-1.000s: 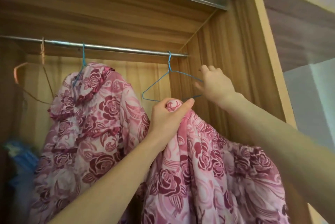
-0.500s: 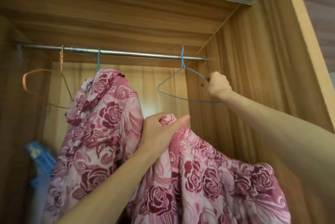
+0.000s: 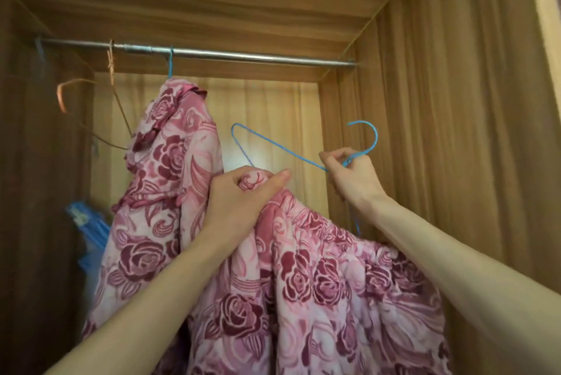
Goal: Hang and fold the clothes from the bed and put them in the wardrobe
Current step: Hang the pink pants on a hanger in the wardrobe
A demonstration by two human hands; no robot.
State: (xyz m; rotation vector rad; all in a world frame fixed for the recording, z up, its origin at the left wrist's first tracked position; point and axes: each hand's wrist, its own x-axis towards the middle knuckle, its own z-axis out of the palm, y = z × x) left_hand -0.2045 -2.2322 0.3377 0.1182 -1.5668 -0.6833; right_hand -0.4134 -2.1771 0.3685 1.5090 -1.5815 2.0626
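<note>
I stand at an open wooden wardrobe. My left hand (image 3: 243, 195) grips a bunched top edge of a pink garment with dark red roses (image 3: 318, 292), held up in front of me. My right hand (image 3: 352, 174) pinches the neck of a blue wire hanger (image 3: 273, 143), which is off the rail and tilted, its hook pointing up to the right. The metal rail (image 3: 243, 55) runs across the top. A second rose-print garment (image 3: 164, 180) hangs from another blue hanger on the rail, just left of my left hand.
An empty orange wire hanger (image 3: 88, 95) hangs at the rail's left end. Something blue (image 3: 88, 229) sits low at the left inside the wardrobe. The wardrobe's right side wall (image 3: 440, 131) stands close beside my right arm.
My right hand has lifted the blue hanger off the rail and brought it down and tilted toward the garment. My left hand keeps the same hold on the fabric.
</note>
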